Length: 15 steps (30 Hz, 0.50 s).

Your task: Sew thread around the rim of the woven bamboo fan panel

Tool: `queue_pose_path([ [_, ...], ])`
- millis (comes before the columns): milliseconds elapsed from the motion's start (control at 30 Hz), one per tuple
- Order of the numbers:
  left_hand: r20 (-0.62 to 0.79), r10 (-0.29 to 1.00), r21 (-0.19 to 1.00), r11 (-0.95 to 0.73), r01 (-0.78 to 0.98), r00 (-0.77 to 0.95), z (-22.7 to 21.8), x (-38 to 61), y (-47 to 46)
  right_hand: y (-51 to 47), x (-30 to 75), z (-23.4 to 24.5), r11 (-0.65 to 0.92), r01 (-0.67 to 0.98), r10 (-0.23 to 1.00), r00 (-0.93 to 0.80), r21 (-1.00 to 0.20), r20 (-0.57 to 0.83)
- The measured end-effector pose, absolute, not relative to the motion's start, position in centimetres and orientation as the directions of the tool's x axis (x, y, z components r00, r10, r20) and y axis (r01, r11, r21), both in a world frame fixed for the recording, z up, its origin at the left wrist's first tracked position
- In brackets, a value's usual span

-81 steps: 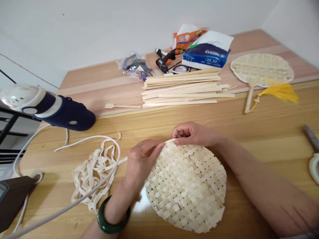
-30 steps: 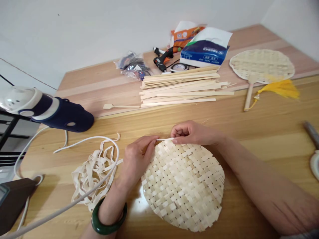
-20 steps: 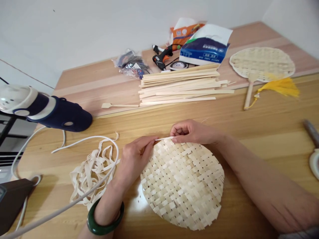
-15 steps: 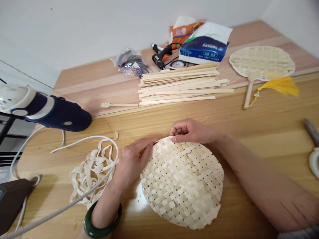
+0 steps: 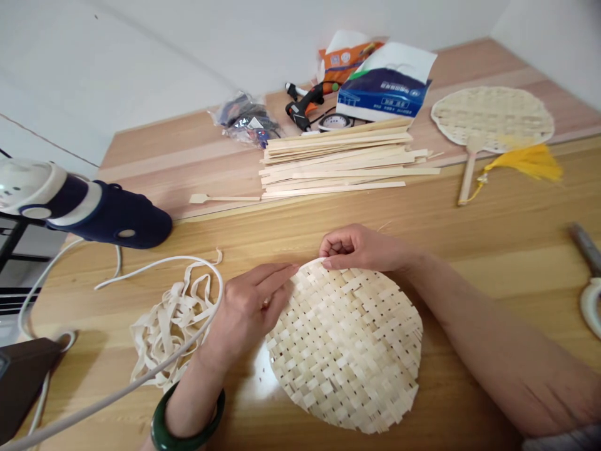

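Right hand (image 5: pixel 361 248) is curled closed, fingertips pinching the top rim of the woven bamboo disc (image 5: pixel 345 351), which lies flat on the wooden table (image 5: pixel 498 269) at lower centre, apparently to keep that edge steady. Left hand (image 5: pixel 246 313) is loosely open just beside the rim, gripping nothing visible. Tangled pale strip (image 5: pixel 171 332) sits nearby at lower left, bamboo slat stack (image 5: pixel 338 166) further up at centre, both within easy reach

One left hand (image 5: pixel 241 316), one right hand (image 5: pixel 361 248), one woven bamboo disc (image 5: pixel 345 347) and one woven bamboo fan (image 5: pixel 492 119) show. The stacked bamboo strips (image 5: pixel 335 166) seem a few dozen, too overlapped to count.
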<state>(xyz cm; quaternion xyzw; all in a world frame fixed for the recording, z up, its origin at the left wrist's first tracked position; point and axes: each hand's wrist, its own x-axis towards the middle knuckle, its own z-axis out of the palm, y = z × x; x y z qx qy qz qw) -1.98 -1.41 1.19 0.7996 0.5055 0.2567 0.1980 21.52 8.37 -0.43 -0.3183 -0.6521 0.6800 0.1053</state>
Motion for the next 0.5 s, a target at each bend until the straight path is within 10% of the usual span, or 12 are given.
queue_pose_path([
  [267,0.102,0.985,0.765,-0.168,0.622,0.140,1.3,0.0,-0.5,8.3,21.5,-0.6,-0.130,0.269,0.549,-0.782,-0.954,-0.295],
  [500,-0.341,0.940,0.886,0.329,0.326,-0.019,0.9,0.4,0.2,8.4,21.6,-0.6,-0.135,0.250,0.555,-0.782,-0.959,-0.282],
])
